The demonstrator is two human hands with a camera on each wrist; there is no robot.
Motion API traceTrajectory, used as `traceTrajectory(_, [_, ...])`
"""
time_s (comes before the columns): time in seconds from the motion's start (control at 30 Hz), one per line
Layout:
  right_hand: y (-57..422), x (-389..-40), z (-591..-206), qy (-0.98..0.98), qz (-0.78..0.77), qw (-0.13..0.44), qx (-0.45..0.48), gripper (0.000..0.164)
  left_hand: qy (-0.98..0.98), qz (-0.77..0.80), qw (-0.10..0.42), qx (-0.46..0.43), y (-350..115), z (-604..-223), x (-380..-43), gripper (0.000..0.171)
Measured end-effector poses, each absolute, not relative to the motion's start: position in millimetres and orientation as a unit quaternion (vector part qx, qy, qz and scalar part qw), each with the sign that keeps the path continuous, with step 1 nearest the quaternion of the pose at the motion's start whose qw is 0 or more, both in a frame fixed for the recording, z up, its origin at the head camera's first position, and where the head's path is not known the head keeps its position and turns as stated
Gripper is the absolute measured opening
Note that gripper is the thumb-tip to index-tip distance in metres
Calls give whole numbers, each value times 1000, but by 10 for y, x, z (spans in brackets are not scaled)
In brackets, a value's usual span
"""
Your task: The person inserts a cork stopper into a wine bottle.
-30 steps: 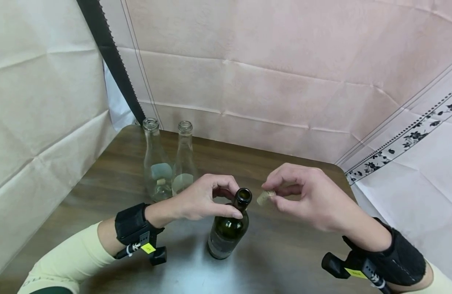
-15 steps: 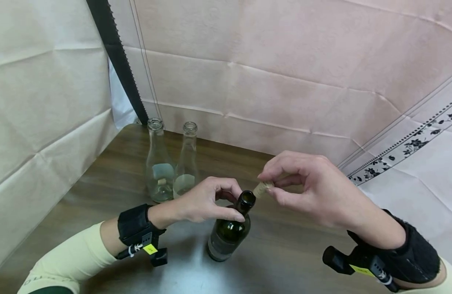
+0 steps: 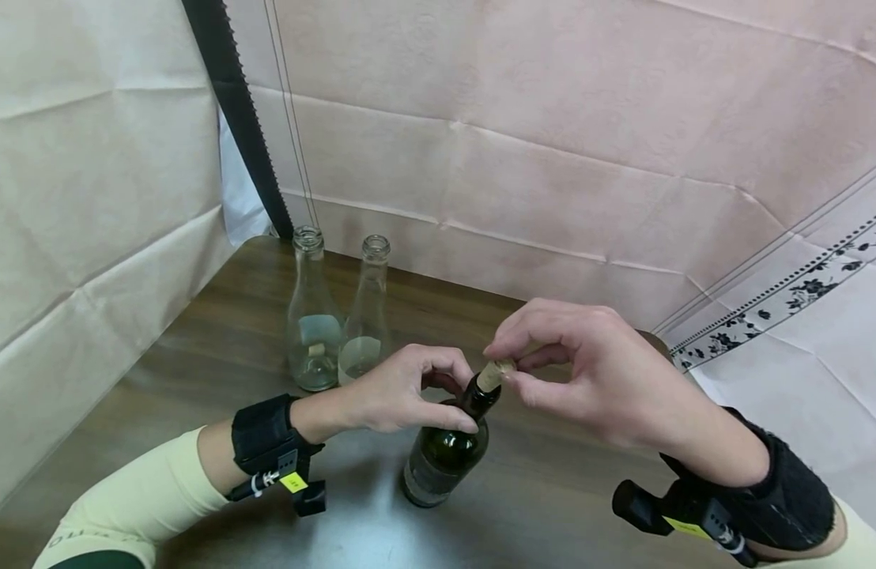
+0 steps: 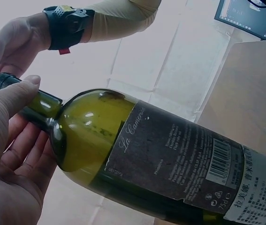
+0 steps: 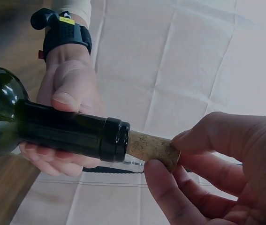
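Closer than half a second ago, the tan cylindrical cork (image 3: 489,378) meets the mouth of the dark green glass wine bottle (image 3: 438,462) in the head view; the right hand (image 3: 587,367) pinches it, the left hand (image 3: 402,387) grips the neck. Left wrist: a dark printed paper label (image 4: 170,154) shows. Right wrist: most of the cork protrudes, its outer end between thumb and finger.
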State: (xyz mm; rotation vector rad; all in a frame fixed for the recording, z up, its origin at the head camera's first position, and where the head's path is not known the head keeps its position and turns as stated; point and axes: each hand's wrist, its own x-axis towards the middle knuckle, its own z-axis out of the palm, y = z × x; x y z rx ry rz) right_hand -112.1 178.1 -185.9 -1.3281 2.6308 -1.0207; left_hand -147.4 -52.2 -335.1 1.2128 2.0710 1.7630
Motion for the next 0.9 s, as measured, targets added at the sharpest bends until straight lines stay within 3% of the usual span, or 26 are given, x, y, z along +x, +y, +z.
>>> traceTrajectory(0.9, [1746, -1134, -1911, 845, -247, -22, -474, 29, 690, 589, 77, 413, -516, -3395, -1496, 23])
